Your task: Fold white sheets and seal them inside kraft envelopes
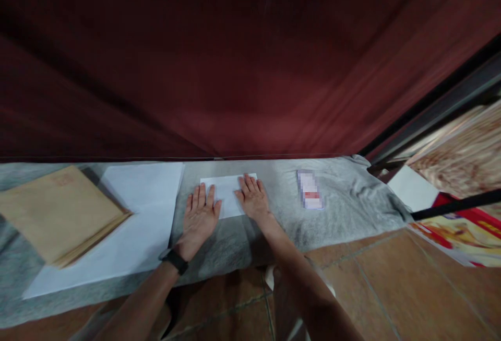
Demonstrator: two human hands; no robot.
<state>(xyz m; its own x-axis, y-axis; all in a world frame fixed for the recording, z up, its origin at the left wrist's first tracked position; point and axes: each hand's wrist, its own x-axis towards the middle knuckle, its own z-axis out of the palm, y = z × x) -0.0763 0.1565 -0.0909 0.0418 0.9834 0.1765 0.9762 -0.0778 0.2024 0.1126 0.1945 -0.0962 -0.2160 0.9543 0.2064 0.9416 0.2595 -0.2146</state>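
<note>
A small white sheet of paper (227,190), perhaps folded, lies flat on the grey cloth between my hands. My left hand (201,213) rests palm down over its left end, fingers stretched out; a dark watch band is on that wrist. Over the right end lies my right hand (253,198), also palm down with the fingers spread. Neither hand grips anything. Left of them, large white paper (136,189) is spread on the cloth, and a stack of brown envelopes (66,208) sits partly on top of it.
The grey cloth (344,195) covers a long narrow surface. A phone-like object (310,189), blurred out, lies to the right. Dark red fabric (250,95) hangs behind. On the far right are a dark metal bar (457,204) and a red and yellow box (465,234) above a tiled floor (376,283).
</note>
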